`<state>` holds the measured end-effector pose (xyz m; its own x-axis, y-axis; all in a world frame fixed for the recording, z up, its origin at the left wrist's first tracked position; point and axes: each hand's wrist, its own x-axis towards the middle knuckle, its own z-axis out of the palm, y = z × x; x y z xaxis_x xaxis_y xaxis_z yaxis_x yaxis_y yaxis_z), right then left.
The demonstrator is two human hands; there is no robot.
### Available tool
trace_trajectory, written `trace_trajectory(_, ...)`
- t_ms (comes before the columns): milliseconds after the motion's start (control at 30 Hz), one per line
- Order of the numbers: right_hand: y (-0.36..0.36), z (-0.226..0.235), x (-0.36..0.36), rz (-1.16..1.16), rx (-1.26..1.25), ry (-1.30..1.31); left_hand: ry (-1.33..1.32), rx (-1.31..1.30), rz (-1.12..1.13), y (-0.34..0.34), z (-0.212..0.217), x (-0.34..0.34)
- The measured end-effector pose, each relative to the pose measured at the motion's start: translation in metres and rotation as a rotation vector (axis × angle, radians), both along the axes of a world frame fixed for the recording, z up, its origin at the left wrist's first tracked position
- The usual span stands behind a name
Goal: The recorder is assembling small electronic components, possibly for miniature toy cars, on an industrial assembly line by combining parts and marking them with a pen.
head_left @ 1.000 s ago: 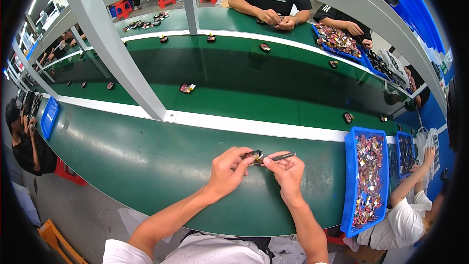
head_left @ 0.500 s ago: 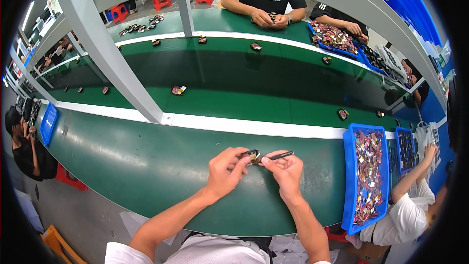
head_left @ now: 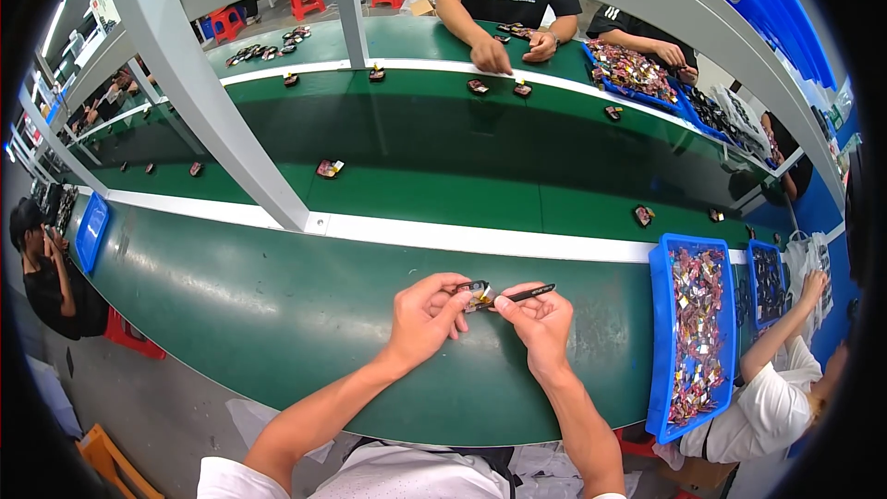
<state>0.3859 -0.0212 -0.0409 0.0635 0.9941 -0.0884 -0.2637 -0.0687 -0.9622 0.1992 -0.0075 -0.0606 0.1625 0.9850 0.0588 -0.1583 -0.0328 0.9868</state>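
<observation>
A: Starting at the left, what does the left hand (head_left: 423,317) have?

B: Its grip is pinched narrow around a small dark part with a shiny gold face (head_left: 479,294), held just above the green tabletop (head_left: 277,314), between both hands.

A: How would it handle?

B: I'd judge it light and stiff, a bit slick on the shiny face, perhaps delicate. Best held by its edges, as the thumb and fingertips do now.

A: And the right hand (head_left: 540,319)?

B: Closed on a thin black tool (head_left: 527,293), pen-like, its tip at the part. Also light and rigid; held near the working end.

A: Further right?

B: A blue tray (head_left: 658,333) of mixed small parts, just beside the right hand.
</observation>
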Motion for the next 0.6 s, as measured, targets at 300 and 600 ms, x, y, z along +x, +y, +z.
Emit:
trace_trajectory(300, 0.0007, 0.0051, 0.002, 0.013, -0.051, 0.025, 0.134, 0.194, 0.083, -0.0041, 0.0042, 0.0036)
trace_trajectory(600, 0.0002, 0.0, 0.0009, 0.016, -0.004, 0.006, -0.066, -0.084, -0.066, 0.0049, -0.0006, -0.006)
